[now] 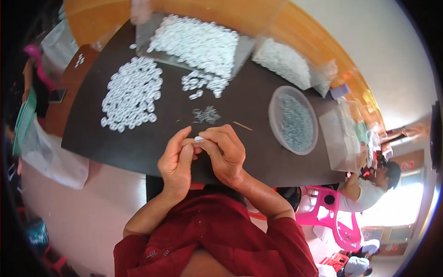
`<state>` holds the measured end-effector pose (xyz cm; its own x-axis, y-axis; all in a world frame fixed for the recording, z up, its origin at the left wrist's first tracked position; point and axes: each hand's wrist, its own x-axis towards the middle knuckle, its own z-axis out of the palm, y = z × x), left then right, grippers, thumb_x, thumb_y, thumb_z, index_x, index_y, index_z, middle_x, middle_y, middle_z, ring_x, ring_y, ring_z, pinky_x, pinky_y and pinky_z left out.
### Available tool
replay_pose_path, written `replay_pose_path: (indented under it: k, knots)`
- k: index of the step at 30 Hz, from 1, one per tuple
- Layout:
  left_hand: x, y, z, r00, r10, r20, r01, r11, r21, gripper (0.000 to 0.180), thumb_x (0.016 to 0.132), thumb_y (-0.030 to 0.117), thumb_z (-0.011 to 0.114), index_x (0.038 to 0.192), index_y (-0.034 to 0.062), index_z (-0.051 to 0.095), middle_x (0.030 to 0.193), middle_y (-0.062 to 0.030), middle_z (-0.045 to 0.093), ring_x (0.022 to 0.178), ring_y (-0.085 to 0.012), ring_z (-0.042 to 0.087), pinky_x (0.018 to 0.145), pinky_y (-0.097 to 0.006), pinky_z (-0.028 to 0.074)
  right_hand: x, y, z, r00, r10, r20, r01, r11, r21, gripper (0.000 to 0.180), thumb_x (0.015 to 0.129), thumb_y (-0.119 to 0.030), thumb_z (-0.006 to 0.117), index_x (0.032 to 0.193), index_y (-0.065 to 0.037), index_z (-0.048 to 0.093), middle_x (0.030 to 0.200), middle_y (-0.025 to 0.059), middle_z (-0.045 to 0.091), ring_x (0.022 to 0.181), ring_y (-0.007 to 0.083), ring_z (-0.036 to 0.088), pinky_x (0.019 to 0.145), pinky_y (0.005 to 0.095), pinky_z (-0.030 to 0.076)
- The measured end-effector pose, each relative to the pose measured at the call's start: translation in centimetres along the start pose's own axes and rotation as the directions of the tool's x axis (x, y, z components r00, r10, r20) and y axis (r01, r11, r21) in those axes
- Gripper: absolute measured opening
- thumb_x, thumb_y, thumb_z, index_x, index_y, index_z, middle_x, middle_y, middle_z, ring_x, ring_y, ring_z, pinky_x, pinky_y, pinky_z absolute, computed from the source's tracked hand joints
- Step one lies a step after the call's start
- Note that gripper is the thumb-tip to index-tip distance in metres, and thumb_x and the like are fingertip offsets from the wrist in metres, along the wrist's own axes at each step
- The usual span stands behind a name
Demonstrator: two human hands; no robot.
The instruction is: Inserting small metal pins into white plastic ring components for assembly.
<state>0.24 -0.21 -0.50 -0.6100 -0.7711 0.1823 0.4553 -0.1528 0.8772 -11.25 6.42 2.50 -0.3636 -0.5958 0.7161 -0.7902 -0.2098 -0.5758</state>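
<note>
Over the near edge of the dark table [184, 99], a small white plastic piece [199, 139] sits between my hands. My right hand [226, 150] pinches it between thumb and fingers. My left hand [176, 162] is curled, its fingertips meeting the same piece from the left. Just beyond my hands lies a small heap of thin grey metal-looking bits [206, 114], too small to name. A batch of white oval ring-shaped pieces [131, 94] is spread at the left. A smaller scatter of white pieces [205, 82] lies in front of the far tray.
A clear tray [247, 46] heaped with white pieces stands far back. Beside it lies a bag of white pieces [284, 62]. To the right are a round tub [275, 131] of grey-blue bits, a thin stick [242, 126] and a clear box [339, 138]. Another person [364, 191] sits at right.
</note>
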Motion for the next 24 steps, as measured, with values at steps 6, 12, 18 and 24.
replay_pose_path:
  k: [6, 12, 18, 24]
  knots:
    - [1.0, -0.1, -2.1, 1.0, -0.028, -0.003, 0.028, 0.965, 0.26, 0.026, 0.092, 0.009, 0.052, 0.116, -0.0008, 0.053, 0.091, -0.0072, 0.062, 0.078, -0.0098, 0.056, 0.066, -0.021, 0.045, 5.9, 5.1, -6.9, 0.977, 0.133, -0.168, -0.18, 0.935, -0.307, 0.014, 0.077, -0.005, 0.067, 0.09, -0.001, 0.064, 0.08, 0.0041, 0.061, 0.072, 0.0084, 0.053, 0.065, 0.0234, 0.044]
    - [3.2, 1.1, -2.6, 0.995, -0.082, -0.052, 0.094, 0.95, 0.297, 0.02, 0.09, 0.004, 0.054, 0.109, -0.0023, 0.056, 0.085, -0.0056, 0.062, 0.076, -0.008, 0.055, 0.071, -0.021, 0.045, 16.9, 17.7, -18.6, 0.961, -0.056, -0.271, -0.158, 0.693, -0.703, 0.019, 0.082, -0.015, 0.062, 0.094, 0.0, 0.065, 0.084, 0.0135, 0.067, 0.077, 0.0213, 0.063, 0.072, 0.0314, 0.048]
    - [6.2, 0.8, -3.6, 0.982, 0.128, 0.142, -0.191, 0.689, 0.699, 0.016, 0.08, 0.002, 0.061, 0.096, 0.0016, 0.062, 0.081, -0.0099, 0.062, 0.071, -0.0206, 0.061, 0.065, -0.028, 0.047, 18.6, 19.0, -18.3, 0.949, 0.049, -0.311, -0.283, 0.565, -0.775, 0.021, 0.081, -0.016, 0.063, 0.095, -0.001, 0.066, 0.087, 0.014, 0.068, 0.08, 0.0222, 0.064, 0.072, 0.0313, 0.048]
    - [10.0, 0.3, -4.0, 0.952, 0.166, 0.258, -0.307, 0.521, 0.796, 0.011, 0.077, 0.0, 0.06, 0.088, 0.0018, 0.061, 0.081, -0.0128, 0.061, 0.076, -0.0309, 0.061, 0.065, -0.037, 0.047, 9.6, 12.1, -9.5, 0.982, 0.19, 0.002, -0.174, 0.902, -0.394, 0.011, 0.079, -0.003, 0.062, 0.089, -0.003, 0.067, 0.08, 0.0075, 0.063, 0.074, 0.0167, 0.059, 0.07, 0.0279, 0.046]
